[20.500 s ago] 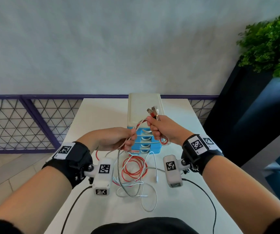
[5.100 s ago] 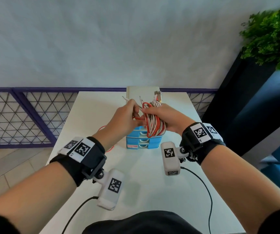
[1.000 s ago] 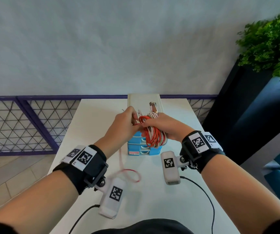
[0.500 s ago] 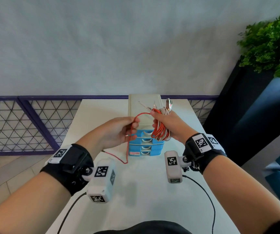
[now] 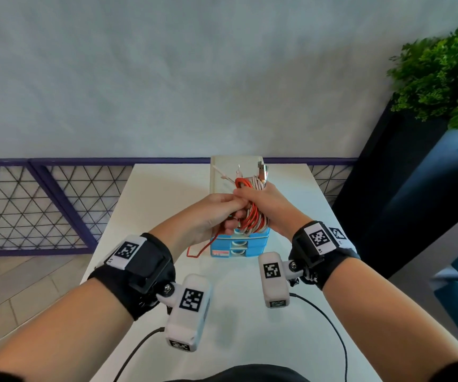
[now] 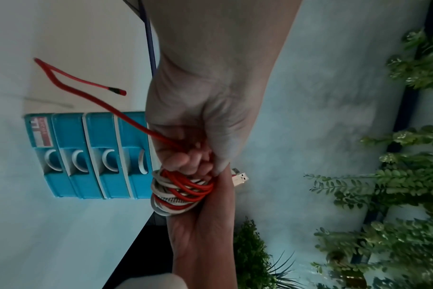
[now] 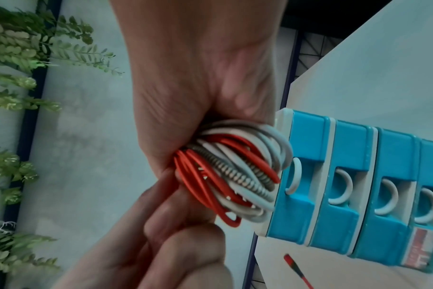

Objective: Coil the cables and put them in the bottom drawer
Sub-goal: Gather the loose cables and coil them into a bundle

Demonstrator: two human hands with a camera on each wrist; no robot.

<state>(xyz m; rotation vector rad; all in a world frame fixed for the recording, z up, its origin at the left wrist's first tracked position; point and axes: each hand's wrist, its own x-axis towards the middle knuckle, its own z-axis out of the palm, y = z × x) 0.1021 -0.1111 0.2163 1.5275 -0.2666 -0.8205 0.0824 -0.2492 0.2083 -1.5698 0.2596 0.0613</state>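
My right hand (image 5: pixel 266 201) grips a coil of red, white and braided cables (image 5: pixel 252 220), held up in front of the blue drawer unit (image 5: pixel 239 245). Several plug ends (image 5: pixel 262 170) stick up above the fist. My left hand (image 5: pixel 217 213) touches the bundle from the left and pinches the red cable's loose tail (image 5: pixel 199 250), which hangs down to the table. The left wrist view shows the coil (image 6: pixel 181 193), the tail (image 6: pixel 62 78) and its plug. All drawers are closed, including the bottom drawer (image 7: pixel 430 205). The right wrist view shows the coil (image 7: pixel 235 172) close up.
The drawer unit has a beige top (image 5: pixel 222 175) and stands mid-table on a narrow white table (image 5: pixel 153 216). A purple mesh railing (image 5: pixel 43 205) runs behind. A dark planter with a green plant (image 5: pixel 443 78) stands at the right.
My left hand swung back from the left to the bundle, laying another turn of red cable on the coil. The loose red tail is shorter.
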